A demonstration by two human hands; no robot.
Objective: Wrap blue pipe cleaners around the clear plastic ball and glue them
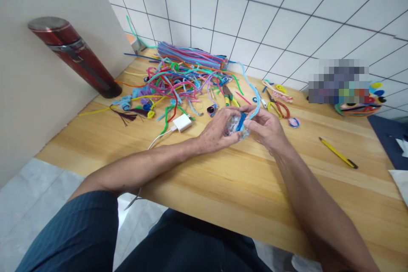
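Note:
A small clear plastic piece [232, 127], perhaps part of a bottle, lies in the grip of my left hand [216, 131], whose fingers curl round its left side. Dark blue pipe cleaner [240, 122] is wound about its middle. My right hand [267, 128] pinches a light blue pipe cleaner [256, 93] against the wound band. The free end of that strand arches up and back toward the wall. Both forearms rest over the wooden table [191, 174]. My fingers hide part of the plastic piece.
Behind my hands are tangled pipe cleaners [181, 80], a thick bundle of them [191, 56] and pliers [227, 93]. Scissors [280, 108] and a yellow cutter [338, 152] lie to the right. At left are a white charger [182, 123] and a red flask [76, 57].

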